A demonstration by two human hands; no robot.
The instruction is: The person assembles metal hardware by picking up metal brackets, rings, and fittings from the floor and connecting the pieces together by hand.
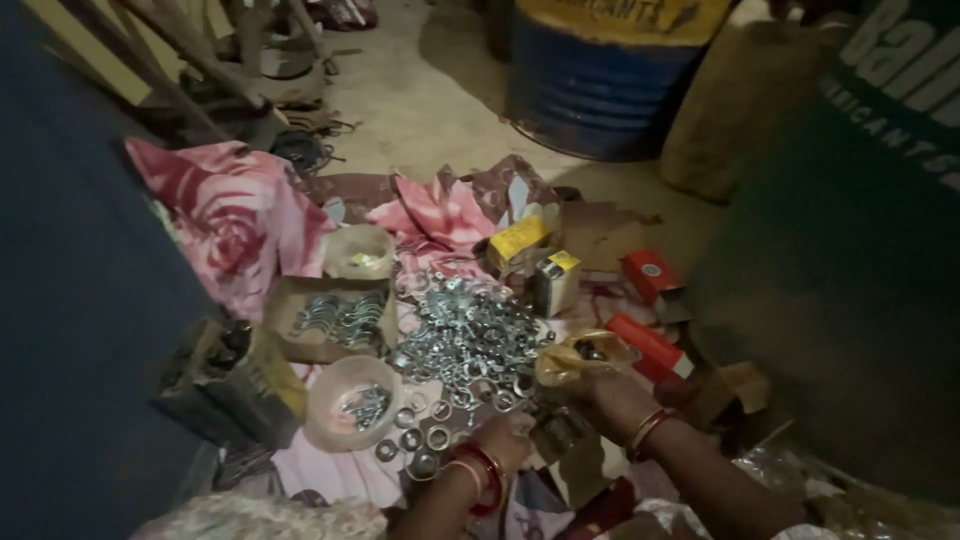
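A heap of shiny metal rings and washers (468, 335) lies on a pink cloth (330, 470) on the floor. My right hand (605, 395), with bangles on the wrist, grips a yellowish plastic bag (580, 358) at the heap's right edge. My left hand (500, 445), with red bangles on the wrist, rests low by a few loose rings (415, 440) at the heap's near side; its fingers are too dark to make out. A round plastic bowl (350, 400) with several small metal pieces sits to the left.
A cardboard tray of metal clamps (335, 320) and a round clear container (360, 250) lie behind the bowl. Yellow and red small boxes (650, 275) stand at the right. A blue drum (595, 80) and a green drum (860, 250) flank the area. A dark box (225, 385) sits at the left.
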